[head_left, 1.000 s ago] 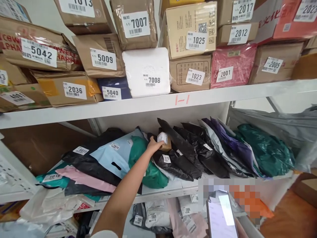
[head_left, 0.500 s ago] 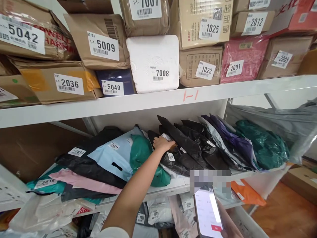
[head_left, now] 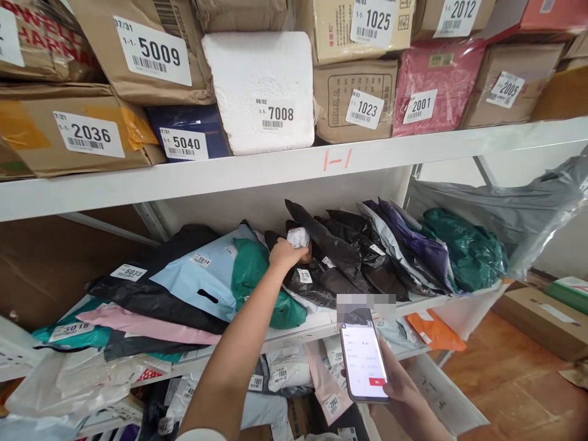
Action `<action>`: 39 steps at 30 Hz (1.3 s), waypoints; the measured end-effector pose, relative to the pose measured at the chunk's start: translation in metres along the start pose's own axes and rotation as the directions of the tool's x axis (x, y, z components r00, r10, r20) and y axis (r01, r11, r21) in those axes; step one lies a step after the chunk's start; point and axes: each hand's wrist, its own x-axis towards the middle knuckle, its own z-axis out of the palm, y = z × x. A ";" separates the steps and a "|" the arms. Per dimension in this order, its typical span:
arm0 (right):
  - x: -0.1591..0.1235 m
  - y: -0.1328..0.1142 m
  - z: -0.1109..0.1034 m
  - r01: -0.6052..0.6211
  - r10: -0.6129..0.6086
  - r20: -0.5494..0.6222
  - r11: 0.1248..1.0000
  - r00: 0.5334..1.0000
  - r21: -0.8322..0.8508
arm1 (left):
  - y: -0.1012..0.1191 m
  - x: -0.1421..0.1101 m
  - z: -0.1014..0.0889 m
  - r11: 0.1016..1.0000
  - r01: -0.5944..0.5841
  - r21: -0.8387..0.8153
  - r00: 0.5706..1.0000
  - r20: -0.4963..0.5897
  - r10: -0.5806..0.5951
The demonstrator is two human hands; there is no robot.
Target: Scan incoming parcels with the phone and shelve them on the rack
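My left hand (head_left: 285, 253) reaches onto the middle shelf, its fingers closed on a small brown parcel (head_left: 299, 237) with a white label. Most of that parcel is hidden by the hand and the black mailing bags (head_left: 333, 245) packed beside it. A green bag (head_left: 250, 269) and a light blue mailing bag (head_left: 197, 282) marked 7014 lie left of my wrist. At the lower right, my right hand (head_left: 390, 383) holds a smartphone (head_left: 365, 361) with its lit screen facing me and the thumb near a red button.
Above runs a white shelf edge (head_left: 257, 171) bearing labelled boxes and a white foam box (head_left: 264, 92). Purple and dark green bags (head_left: 463, 248) stand right of the black ones. More parcels fill the shelf below, with an orange bag (head_left: 434, 329) at its right end.
My left hand has closed around the small brown parcel, whose white label shows more now. The view has shifted, and the phone appears farther left and higher.
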 end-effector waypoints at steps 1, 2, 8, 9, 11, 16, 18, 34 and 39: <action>0.000 -0.001 0.000 -0.003 0.003 0.004 1.000 1.000 0.002 | -0.007 -0.008 -0.007 0.999 -0.049 -0.001 0.997 -0.063 0.049; 0.000 -0.001 -0.001 -0.010 0.010 0.013 1.000 1.000 0.004 | -0.016 -0.015 -0.015 0.991 -0.134 0.012 0.983 -0.128 0.134; 0.007 -0.002 -0.005 -0.063 0.065 0.086 0.998 0.994 -0.030 | -0.085 -0.039 -0.026 0.775 -0.614 -0.149 0.790 -0.106 0.605; 0.009 -0.001 -0.005 -0.072 0.075 0.105 0.997 0.992 -0.033 | -0.093 -0.040 -0.022 0.779 -0.572 -0.258 0.813 -0.049 0.581; 0.015 0.000 -0.002 -0.088 0.091 0.152 0.996 0.984 -0.028 | -0.105 -0.040 -0.013 0.765 -0.475 -0.435 0.834 0.054 0.549; 0.029 -0.001 0.015 -0.094 0.089 0.243 0.996 0.966 0.008 | -0.116 -0.030 0.002 0.635 -0.415 -0.652 0.843 -0.013 0.538; 0.035 -0.006 0.028 -0.092 0.090 0.271 0.996 0.958 -0.004 | -0.117 -0.026 0.005 0.582 -0.422 -0.696 0.848 -0.076 0.524; 0.076 -0.044 0.127 0.071 -0.030 0.330 0.991 0.944 -0.111 | -0.113 -0.032 0.005 0.581 -0.431 -0.690 0.862 -0.125 0.491; 0.075 -0.046 0.128 0.087 -0.036 0.356 0.988 0.934 -0.130 | -0.110 -0.033 0.004 0.600 -0.411 -0.687 0.880 -0.128 0.457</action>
